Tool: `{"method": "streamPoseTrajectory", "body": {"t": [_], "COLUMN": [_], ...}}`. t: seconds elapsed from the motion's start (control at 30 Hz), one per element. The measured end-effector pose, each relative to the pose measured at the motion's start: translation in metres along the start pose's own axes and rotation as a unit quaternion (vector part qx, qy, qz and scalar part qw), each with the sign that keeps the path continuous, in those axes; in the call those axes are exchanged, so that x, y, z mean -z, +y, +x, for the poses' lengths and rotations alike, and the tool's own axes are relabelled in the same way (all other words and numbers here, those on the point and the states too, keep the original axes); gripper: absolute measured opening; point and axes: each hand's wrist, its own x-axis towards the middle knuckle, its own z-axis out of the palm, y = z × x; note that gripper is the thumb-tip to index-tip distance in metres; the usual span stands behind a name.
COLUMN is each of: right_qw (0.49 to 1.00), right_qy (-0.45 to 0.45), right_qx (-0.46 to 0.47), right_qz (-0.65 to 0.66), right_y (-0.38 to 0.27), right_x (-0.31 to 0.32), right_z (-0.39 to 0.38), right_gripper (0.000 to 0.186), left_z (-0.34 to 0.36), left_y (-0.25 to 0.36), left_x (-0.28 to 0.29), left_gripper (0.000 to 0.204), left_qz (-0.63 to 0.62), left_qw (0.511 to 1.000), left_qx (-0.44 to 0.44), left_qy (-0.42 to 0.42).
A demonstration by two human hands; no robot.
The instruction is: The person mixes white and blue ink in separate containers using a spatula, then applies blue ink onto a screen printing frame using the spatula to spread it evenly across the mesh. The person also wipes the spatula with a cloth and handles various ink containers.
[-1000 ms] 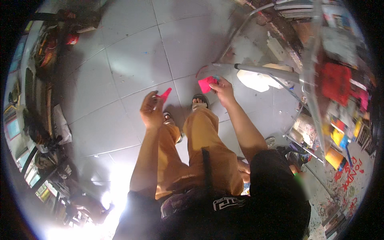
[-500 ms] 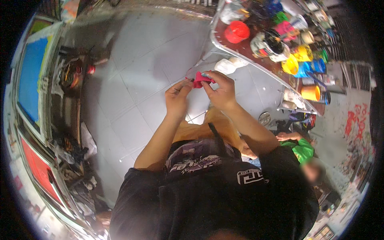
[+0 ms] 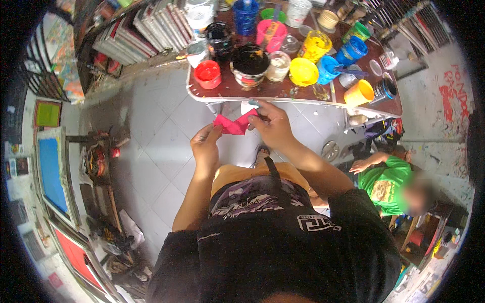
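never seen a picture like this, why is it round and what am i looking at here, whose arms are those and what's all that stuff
The picture comes from a wide fisheye camera worn on a person's head, looking down, so edges bend and the frame looks round. The two bare arms rising from the bottom are that person's own. The left hand and right hand together hold a pink folded piece of paper, each gripping one side. Just beyond stands a paint-stained table crowded with open pots of paint: a red pot, a yellow pot, a black pot and others. At lower right sits another person in a green shirt.
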Motion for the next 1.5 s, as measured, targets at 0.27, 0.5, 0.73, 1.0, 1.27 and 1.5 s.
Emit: {"method": "streamPoseTrajectory", "body": {"t": [0.27,0.5,0.73,1.0,1.27,1.5], "right_qw": [0.974,0.971,0.983,0.954,0.979,0.996], "right_qy": [0.032,0.064,0.010,-0.197,-0.188,-0.077], "right_qx": [-0.094,-0.129,-0.029,0.209,-0.007,0.031], "right_qz": [0.204,0.193,-0.182,-0.085,-0.071,0.013], "right_y": [0.004,-0.007,-0.023,-0.063,-0.053,-0.056], "right_x": [0.062,0.087,0.131,0.099,0.129,0.161], "right_z": [0.021,0.054,0.104,0.182,0.213,0.228], "right_gripper": [0.040,0.037,0.048,0.053,0.030,0.024], "left_z": [0.021,0.068,0.116,0.157,0.173,0.147], "left_y": [0.026,0.054,0.083,0.132,0.109,0.073], "left_x": [-0.059,-0.093,-0.112,-0.138,-0.155,-0.217], "left_gripper": [0.015,0.019,0.019,0.024,0.045,0.036], "left_qz": [-0.105,-0.193,-0.106,0.109,-0.052,0.030], "left_qw": [0.986,0.967,0.968,0.891,0.983,0.977], "left_qx": [-0.104,-0.143,-0.145,-0.226,-0.120,-0.067], "left_qy": [-0.073,-0.085,-0.175,-0.378,-0.130,-0.199]}}
